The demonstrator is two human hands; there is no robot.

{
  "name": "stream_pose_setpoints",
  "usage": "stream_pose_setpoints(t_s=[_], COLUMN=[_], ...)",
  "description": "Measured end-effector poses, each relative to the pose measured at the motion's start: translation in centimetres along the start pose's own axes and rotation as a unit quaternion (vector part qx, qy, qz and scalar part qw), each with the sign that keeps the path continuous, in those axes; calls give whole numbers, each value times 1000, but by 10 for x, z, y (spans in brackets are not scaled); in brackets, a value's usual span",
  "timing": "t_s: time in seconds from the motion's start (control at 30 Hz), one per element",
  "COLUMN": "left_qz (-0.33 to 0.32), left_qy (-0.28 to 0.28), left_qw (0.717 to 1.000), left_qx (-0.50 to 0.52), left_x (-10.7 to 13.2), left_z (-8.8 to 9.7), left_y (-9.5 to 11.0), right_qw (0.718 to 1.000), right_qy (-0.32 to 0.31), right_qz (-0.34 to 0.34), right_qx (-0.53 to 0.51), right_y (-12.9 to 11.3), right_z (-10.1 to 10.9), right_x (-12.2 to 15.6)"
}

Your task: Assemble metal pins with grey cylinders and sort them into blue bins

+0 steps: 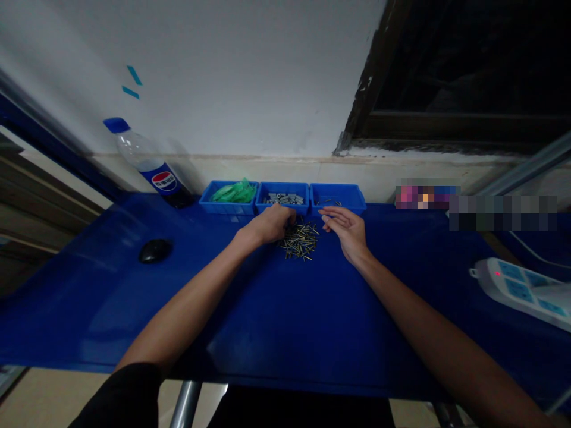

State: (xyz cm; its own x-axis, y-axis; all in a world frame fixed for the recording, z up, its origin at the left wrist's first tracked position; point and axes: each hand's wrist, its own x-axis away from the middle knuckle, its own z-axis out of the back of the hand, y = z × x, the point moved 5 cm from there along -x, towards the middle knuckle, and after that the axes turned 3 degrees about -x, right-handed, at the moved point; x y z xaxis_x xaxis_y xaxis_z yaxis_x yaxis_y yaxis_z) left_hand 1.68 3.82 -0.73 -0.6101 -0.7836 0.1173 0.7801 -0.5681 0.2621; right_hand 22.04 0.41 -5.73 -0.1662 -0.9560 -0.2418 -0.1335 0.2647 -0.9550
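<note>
A heap of small brass-coloured pins (300,240) lies on the blue table (289,321) in front of three blue bins. My left hand (270,223) rests at the heap's left edge, back up, fingers curled down onto the pins; what they pinch is hidden. My right hand (345,227) lies at the heap's right side, palm partly up, fingers stretched toward the pins with nothing visibly in them. The left bin (229,201) holds green plastic bags, the middle bin (282,199) grey metal sleeves, the right bin (338,198) a few small parts.
A cola bottle (147,161) leans against the wall at the back left. A black mouse (154,250) sits on the table's left part. A white power strip (526,289) lies at the right edge. A dark window opening is above the right.
</note>
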Motion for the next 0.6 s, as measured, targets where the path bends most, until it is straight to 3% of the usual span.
stream_pose_setpoints(t_s=[0.23,0.4,0.6], left_qz=[-8,25,20], left_qy=[51,-11,-11], left_qw=[999,999,1000], left_qx=[-10,-29,13], left_x=[3,8,2], left_z=[11,9,0], left_y=[1,0,-5], right_qw=[1000,1000,1000], right_qy=[1,-2,0], right_qz=[-2,-7,-10], right_qx=[-6,-18,-8], right_y=[-2,-2,-2], right_z=[0,-1,-1], right_x=[0,0,0])
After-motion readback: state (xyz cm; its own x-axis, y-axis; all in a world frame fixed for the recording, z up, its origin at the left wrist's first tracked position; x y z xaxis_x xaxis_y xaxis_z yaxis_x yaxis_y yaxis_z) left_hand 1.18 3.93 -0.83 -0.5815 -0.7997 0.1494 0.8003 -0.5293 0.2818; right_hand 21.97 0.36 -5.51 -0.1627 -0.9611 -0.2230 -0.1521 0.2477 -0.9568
